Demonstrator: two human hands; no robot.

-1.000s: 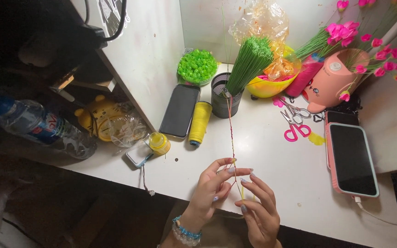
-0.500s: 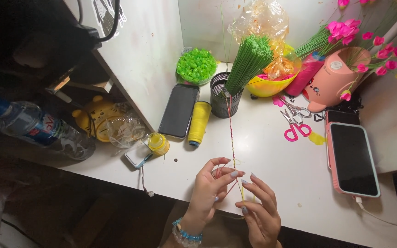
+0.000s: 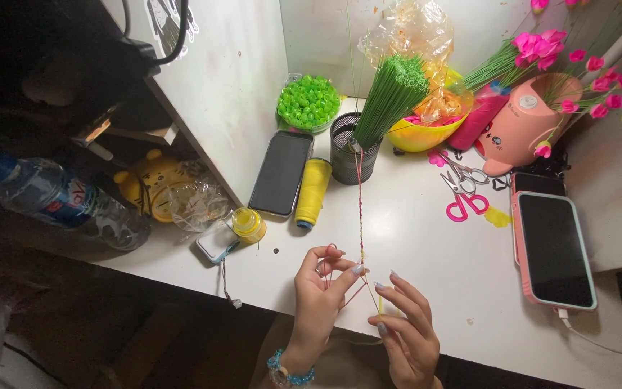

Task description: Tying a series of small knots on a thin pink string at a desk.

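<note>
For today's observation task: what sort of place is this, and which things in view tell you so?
Probably a home craft desk for making artificial flowers. A mesh cup of green stems, pink scissors and a yellow thread spool stand on the white table.

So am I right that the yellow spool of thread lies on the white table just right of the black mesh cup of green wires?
Not quite: the head view shows the yellow spool of thread lying on the white table just left of the black mesh cup of green wires.

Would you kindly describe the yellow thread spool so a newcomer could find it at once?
On the white table, find the black mesh cup of green stems. The yellow thread spool lies just left, beside a dark phone: the only yellow cylinder lying down.
</note>
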